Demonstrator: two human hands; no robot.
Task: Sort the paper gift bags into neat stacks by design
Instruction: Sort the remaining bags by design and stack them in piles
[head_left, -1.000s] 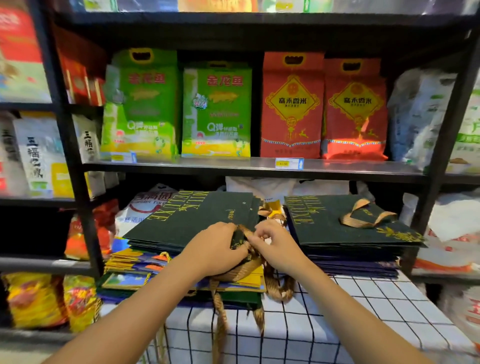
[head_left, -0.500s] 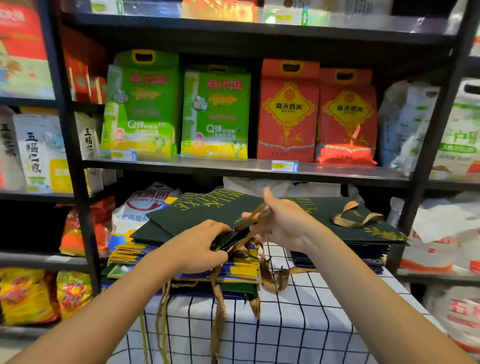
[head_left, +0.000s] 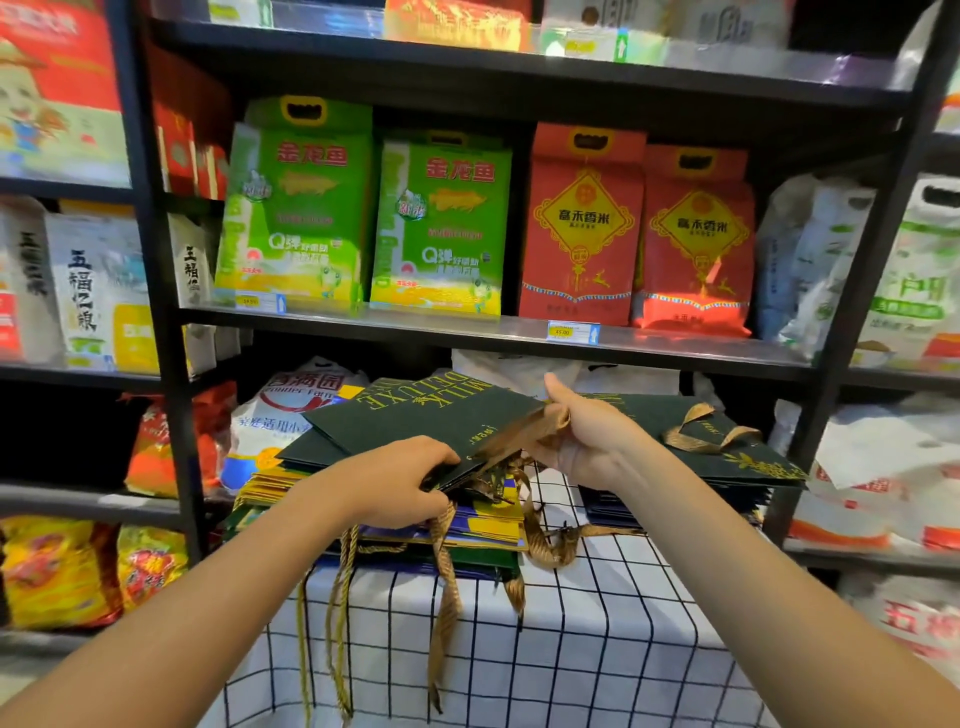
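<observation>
Left hand (head_left: 400, 480) gripping green bag (head_left: 431, 421) (gold "MILK DELUXE"), right hand (head_left: 587, 436) pinching its ribbon handle (head_left: 524, 431).

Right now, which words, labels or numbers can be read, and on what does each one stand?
"MILK DELUXE": lifted green bag.
"金龙鱼": green rice packs.
"高禾香米": red rice packs.
"45.00": price tag.
"五福": white sack.
Smaller print on the packs: too blurred.

Bright light is coming from above and glaring on the shiny top shelf (head_left: 519, 57) — the red rice bag (head_left: 696, 312) is glowing at its bottom. Everything is looking a bit soft, and the side posts (head_left: 150, 260) are bending outward — the corners are blurring most.
</observation>
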